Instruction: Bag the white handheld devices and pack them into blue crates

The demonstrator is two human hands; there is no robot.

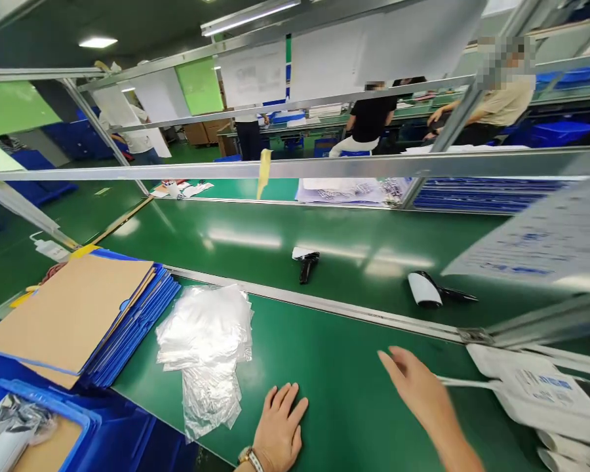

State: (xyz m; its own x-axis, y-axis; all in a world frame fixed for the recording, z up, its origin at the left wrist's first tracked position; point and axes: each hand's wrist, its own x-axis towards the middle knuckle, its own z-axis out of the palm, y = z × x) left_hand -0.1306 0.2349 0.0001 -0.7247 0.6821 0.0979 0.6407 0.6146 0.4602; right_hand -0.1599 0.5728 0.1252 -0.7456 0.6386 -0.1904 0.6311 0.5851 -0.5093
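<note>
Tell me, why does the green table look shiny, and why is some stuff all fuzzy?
In the head view, ceiling lights glare in pale streaks off the conveyor belt; the printed sheet at right is blurred, as is the right hand; the left hand lying flat looks sharper; the plastic bags glint white; the metal rails bend, a wide-lens distortion.

A single head-worn camera looks forward and down across a green table (334, 393), close above the person's left hand (278, 429) and right hand (415, 387). It faces the conveyor belt (275, 229) and distant workers beyond.
</note>
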